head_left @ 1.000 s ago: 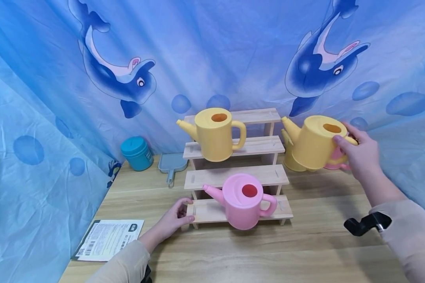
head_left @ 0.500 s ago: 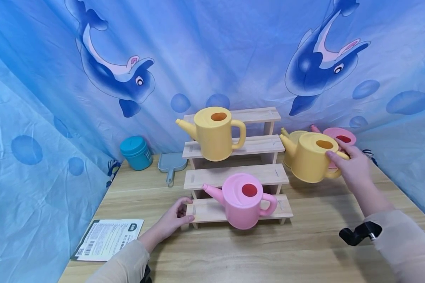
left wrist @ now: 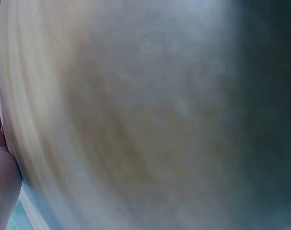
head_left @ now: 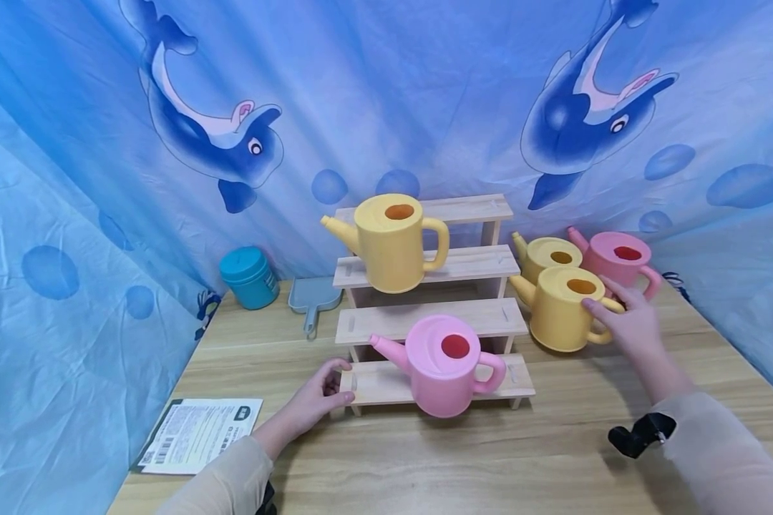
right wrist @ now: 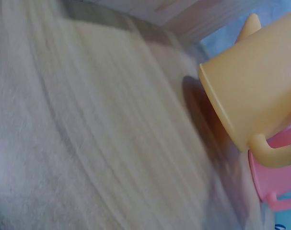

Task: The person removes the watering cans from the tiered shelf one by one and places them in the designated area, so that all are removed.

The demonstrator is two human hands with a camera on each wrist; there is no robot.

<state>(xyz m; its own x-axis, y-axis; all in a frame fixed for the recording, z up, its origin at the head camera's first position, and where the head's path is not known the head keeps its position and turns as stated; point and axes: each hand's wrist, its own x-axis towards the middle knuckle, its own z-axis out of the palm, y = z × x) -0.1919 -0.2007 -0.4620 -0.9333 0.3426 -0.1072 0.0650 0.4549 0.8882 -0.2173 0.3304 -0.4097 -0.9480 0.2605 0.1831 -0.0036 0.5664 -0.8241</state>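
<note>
My right hand (head_left: pixel 628 322) holds a yellow watering can (head_left: pixel 554 318) by its handle, right of a stepped wooden stand. In the right wrist view, a shadow lies under the base of this yellow can (right wrist: pixel 260 79). Behind it are another yellow watering can (head_left: pixel 541 250) and a pink one (head_left: pixel 618 252). My left hand (head_left: pixel 315 395) grips the left end of the stand's lowest step (head_left: pixel 380 386). A pink watering can (head_left: pixel 439 372) sits at that step, its base overlapping the front edge. Higher up, a yellow watering can (head_left: pixel 393 250) overlaps the second step from the top.
On the wooden table (head_left: pixel 438 465), a teal lidded tub (head_left: pixel 249 279) and a grey-blue dustpan (head_left: pixel 312 297) stand left of the stand. A printed packet (head_left: pixel 200 436) lies front left. A blue dolphin curtain (head_left: pixel 425 93) closes off the back and sides.
My right hand has brought the yellow watering can down and toward me, uncovering the yellow and pink ones behind it. The left hand has stayed at the stand.
</note>
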